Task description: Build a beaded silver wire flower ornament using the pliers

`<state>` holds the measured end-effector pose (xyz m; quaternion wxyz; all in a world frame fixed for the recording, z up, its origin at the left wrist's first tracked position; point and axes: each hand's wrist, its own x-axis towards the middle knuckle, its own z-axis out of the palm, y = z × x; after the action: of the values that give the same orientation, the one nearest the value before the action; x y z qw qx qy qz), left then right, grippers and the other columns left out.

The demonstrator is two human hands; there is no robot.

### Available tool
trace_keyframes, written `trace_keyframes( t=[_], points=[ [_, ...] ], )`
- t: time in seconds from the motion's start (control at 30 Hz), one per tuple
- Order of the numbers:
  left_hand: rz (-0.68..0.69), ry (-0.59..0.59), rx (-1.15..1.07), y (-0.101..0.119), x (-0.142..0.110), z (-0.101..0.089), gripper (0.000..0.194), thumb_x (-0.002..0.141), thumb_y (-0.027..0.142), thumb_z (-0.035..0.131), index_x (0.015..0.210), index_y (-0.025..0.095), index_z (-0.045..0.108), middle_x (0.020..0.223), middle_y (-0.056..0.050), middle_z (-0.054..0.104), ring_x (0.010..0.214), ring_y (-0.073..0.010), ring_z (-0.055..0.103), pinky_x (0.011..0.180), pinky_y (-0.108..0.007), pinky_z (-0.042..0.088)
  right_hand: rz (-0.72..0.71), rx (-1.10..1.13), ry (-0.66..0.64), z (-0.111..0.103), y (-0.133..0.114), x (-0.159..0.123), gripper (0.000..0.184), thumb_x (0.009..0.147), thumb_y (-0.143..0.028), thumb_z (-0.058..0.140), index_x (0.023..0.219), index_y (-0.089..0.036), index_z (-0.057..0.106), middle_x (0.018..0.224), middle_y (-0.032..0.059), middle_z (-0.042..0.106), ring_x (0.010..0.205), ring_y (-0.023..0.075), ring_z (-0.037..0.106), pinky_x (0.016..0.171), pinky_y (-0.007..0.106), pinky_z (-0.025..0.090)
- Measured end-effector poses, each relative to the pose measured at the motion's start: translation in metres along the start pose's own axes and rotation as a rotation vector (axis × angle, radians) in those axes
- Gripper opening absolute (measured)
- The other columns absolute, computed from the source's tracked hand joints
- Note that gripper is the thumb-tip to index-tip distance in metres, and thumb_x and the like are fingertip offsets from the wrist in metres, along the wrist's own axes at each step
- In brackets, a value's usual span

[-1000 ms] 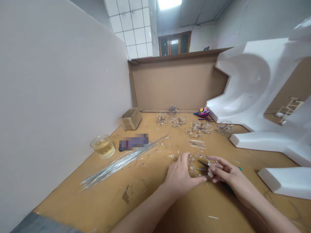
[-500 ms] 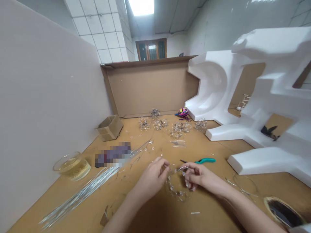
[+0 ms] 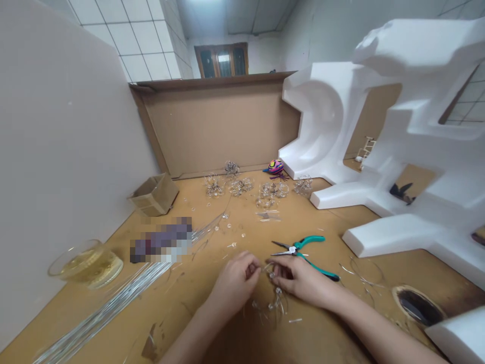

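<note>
Across our tan counter [image 3: 326,328], a squat glass bowl [image 3: 85,264] holds pale yellow liquid, and a cardboard box [image 3: 153,194] sits tilted near the wall. Long silver wires [image 3: 113,308] fan out toward our left hand [image 3: 235,283]. That hand and our right hand [image 3: 299,278] each have their grip pinched closed on a beaded wire loop [image 3: 271,298], which hangs just below them over the counter. Teal-handled needle-nose pliers [image 3: 299,253] lie just beyond the right hand.
</note>
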<state>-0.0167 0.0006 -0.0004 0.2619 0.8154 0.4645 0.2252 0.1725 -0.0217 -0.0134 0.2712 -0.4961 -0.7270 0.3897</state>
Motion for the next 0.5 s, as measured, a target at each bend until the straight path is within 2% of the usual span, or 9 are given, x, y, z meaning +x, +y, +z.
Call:
trace_keyframes(
  t=[0.1,0.17,0.27,0.4,0.5],
  points=[
    [0.006,-0.003,0.029,0.001,0.001,0.005,0.016,0.072,0.013,0.046,0.082,0.019,0.058,0.085,-0.002,0.058,0.081,-0.0168,0.052,0.07,-0.027,0.039,-0.045,-0.11,0.01,0.0,-0.007,-0.001,0.019,0.075,-0.021,0.05,0.091,-0.017,0.061,0.071,-0.0002,0.059,0.062,0.0111,0.05,0.057,0.021,0.038],
    [0.014,-0.001,0.056,0.0,0.002,0.009,0.022,0.068,0.007,0.045,0.083,0.019,0.056,0.087,-0.003,0.058,0.085,-0.0178,0.051,0.073,-0.028,0.039,-0.043,-0.136,0.012,-0.001,-0.009,-0.001,0.019,0.075,-0.019,0.049,0.09,-0.017,0.061,0.07,-0.0005,0.059,0.061,0.0108,0.05,0.056,0.02,0.037],
    [0.027,-0.004,0.111,-0.002,0.002,0.013,0.024,0.066,0.003,0.042,0.078,0.019,0.054,0.081,-0.003,0.056,0.082,-0.018,0.05,0.071,-0.028,0.038,-0.036,-0.189,0.031,0.001,-0.009,0.0,0.019,0.073,-0.018,0.049,0.088,-0.018,0.061,0.069,-0.0009,0.058,0.061,0.0111,0.05,0.056,0.02,0.036],
    [0.02,-0.025,0.157,0.0,0.0,0.012,0.026,0.061,0.001,0.041,0.077,0.019,0.051,0.078,-0.002,0.054,0.078,-0.0176,0.049,0.068,-0.027,0.037,-0.018,-0.243,0.053,0.006,-0.007,-0.003,0.027,0.071,-0.015,0.049,0.095,-0.018,0.061,0.074,0.0005,0.061,0.066,0.0121,0.053,0.061,0.021,0.038],
    [-0.004,-0.043,0.144,0.002,-0.002,0.01,0.026,0.06,0.001,0.042,0.077,0.02,0.05,0.078,-0.002,0.055,0.079,-0.0173,0.049,0.068,-0.027,0.036,-0.016,-0.304,0.015,0.003,-0.01,-0.006,0.024,0.073,-0.019,0.05,0.093,-0.019,0.063,0.074,0.001,0.063,0.066,0.0126,0.054,0.061,0.021,0.037]
  ],
)
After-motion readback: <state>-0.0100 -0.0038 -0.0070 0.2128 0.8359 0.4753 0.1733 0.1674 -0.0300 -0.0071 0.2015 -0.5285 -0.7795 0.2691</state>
